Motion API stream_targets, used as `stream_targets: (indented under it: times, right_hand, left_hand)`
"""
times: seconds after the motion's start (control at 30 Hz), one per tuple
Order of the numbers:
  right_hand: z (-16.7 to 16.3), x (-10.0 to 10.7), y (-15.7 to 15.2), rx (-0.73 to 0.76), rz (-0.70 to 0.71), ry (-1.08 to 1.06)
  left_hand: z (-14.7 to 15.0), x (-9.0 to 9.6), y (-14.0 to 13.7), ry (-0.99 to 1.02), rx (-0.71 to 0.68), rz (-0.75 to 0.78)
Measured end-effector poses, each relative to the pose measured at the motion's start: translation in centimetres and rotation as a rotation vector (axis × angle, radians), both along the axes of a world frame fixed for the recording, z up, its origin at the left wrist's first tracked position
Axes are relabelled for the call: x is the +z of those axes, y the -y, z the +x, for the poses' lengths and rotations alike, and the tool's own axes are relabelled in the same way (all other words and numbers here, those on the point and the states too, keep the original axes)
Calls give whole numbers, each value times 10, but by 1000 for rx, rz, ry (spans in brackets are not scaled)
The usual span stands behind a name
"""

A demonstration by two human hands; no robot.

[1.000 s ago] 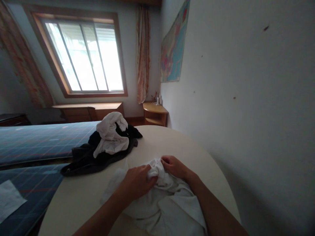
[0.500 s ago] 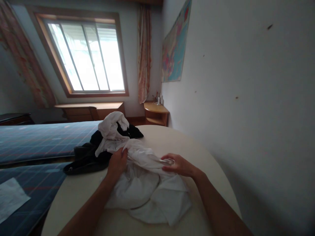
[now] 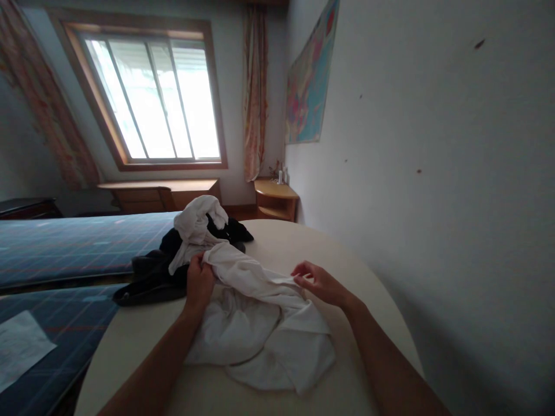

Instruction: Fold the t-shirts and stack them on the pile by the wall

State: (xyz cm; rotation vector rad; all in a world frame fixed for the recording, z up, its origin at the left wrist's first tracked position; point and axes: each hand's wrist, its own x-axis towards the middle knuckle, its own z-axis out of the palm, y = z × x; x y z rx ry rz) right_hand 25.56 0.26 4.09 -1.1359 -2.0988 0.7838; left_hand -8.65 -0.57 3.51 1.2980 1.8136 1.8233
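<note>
A crumpled white garment lies on the round cream table in front of me; its exact kind does not show. My left hand is closed on its far left edge. At the right, my right hand pinches the cloth between thumb and fingers, and a band of fabric stretches between the two hands. Just beyond my left hand is a heap of clothes, with a white bunched cloth on top of black clothing.
Left of the table is a blue plaid mattress with a white paper on it. A white wall rises close by on the right. Farther back are a desk, a corner shelf and a window.
My left hand has moved slightly left with the garment's edge, and my right hand has shifted a little up and right. The cloth between them is flatter and more spread.
</note>
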Motion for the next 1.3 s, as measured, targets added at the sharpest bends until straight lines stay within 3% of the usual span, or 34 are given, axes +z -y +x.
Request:
stream_targets:
  times: [0.1, 0.23, 0.37, 0.53, 0.6, 0.73, 0.8, 0.9, 1.0, 1.1, 1.3]
  right_hand:
    - [-1, -2, 2, 48, -11, 70]
    - [-4, -7, -4, -53, 0, -33]
    - [-6, -5, -8, -63, -60, -268]
    - [-9, -1, -7, -68, -107, -385]
    - [-9, -2, -8, -83, -102, -404]
    - [-9, -6, -13, -155, -61, -404]
    - [-8, -7, -14, -209, -18, -384]
    - [-6, -7, -12, -207, 5, -365]
    - [0, -5, -6, -51, -59, -329]
    - [8, -7, -3, 80, -161, -262]
    - [12, -15, -8, -19, -149, -25]
  left_hand:
    - [-1, -1, -1, 23, -4, 2]
    - [-1, -2, 1, -23, -58, 26]
    - [4, -1, 6, -249, -69, 80]
    - [21, -2, 13, -577, -160, 89]
    - [26, -5, 16, -673, -176, 28]
    - [26, -8, 18, -768, -231, -275]
    - [22, -8, 17, -760, -247, -353]
    - [16, -6, 13, -709, -210, -275]
    - [11, -3, 9, -643, -115, -154]
    - [6, 0, 7, -496, -49, -207]
    - [2, 1, 8, -406, -7, -270]
